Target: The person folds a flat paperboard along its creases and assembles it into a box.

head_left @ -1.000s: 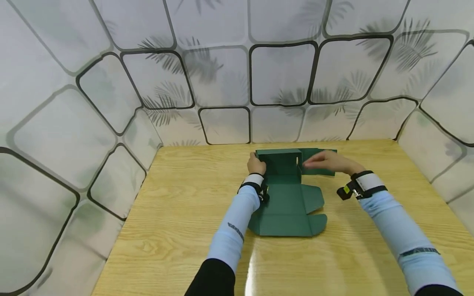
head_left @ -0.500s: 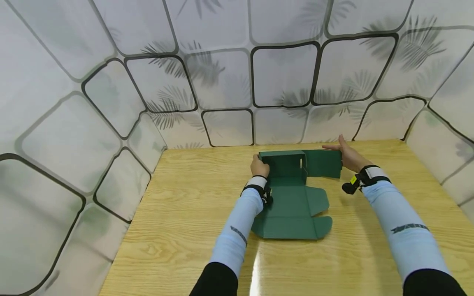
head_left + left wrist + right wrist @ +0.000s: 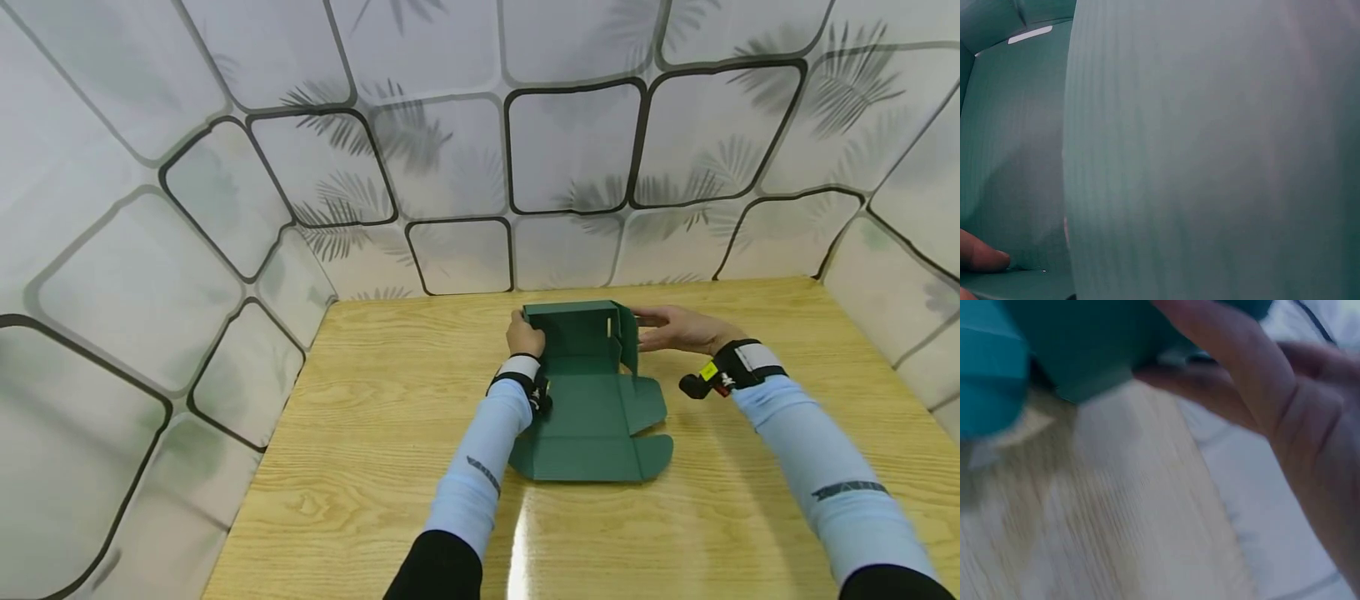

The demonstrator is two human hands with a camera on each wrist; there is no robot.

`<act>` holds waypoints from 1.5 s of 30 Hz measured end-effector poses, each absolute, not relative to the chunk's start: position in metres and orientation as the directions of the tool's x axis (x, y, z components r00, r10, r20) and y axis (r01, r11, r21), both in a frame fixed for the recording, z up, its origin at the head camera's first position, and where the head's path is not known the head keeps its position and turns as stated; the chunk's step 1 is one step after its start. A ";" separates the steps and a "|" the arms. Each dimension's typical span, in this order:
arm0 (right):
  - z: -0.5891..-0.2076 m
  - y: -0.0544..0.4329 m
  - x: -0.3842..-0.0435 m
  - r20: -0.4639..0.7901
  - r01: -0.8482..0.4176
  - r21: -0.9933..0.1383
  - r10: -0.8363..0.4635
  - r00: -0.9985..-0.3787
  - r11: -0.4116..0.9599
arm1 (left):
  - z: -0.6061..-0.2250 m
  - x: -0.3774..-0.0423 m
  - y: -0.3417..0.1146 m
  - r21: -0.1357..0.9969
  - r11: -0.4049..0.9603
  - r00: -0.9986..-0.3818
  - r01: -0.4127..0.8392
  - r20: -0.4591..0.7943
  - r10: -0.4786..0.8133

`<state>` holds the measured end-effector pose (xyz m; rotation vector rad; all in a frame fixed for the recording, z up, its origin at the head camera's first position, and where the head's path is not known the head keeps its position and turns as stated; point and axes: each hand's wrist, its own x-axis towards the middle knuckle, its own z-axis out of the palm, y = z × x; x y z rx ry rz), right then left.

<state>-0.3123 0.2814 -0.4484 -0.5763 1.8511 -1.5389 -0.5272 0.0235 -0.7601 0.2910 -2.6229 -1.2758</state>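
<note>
Green carton (image 3: pixel 581 408): part-folded, on the far half of the worktop (image 3: pixel 390 400); far end upright, near panels lying flat.
Side flap (image 3: pixel 629 337): at the upright end's right side, bent up.
Tabs (image 3: pixel 641 402): two, projecting from the flat panels' right edge.
Slot (image 3: pixel 609 327): narrow, light, in the upright end's right wall.
Left hand (image 3: pixel 526 336): fingers curled, pinching the carton's far left corner.
Right hand (image 3: pixel 686 329): fingers extended, touching the side flap's outer face.
Sleeves (image 3: pixel 480 458): pale blue, black above.
Wall covering (image 3: pixel 450 167): pale, dark-outlined panels, leaf print.
</note>
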 end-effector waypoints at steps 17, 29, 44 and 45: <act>-0.480 0.179 -0.301 -0.018 0.110 -0.698 0.136 -0.991 0.707 | -0.768 -0.535 0.020 0.766 0.638 -0.962 -0.079 0.108 -0.249; -0.502 0.163 -0.306 0.082 0.183 -0.825 0.433 -0.898 0.535 | -0.760 -0.525 0.026 0.757 0.651 -0.963 -0.045 0.140 -0.229; -0.493 0.174 -0.301 -0.009 0.105 -0.826 0.173 -0.985 0.554 | -0.781 -0.539 0.010 0.781 0.624 -0.980 0.002 0.125 -0.154; -0.489 0.177 -0.300 -0.075 0.117 -0.843 0.101 -0.992 0.525 | -0.769 -0.528 0.006 0.797 0.603 -0.984 0.023 0.125 -0.127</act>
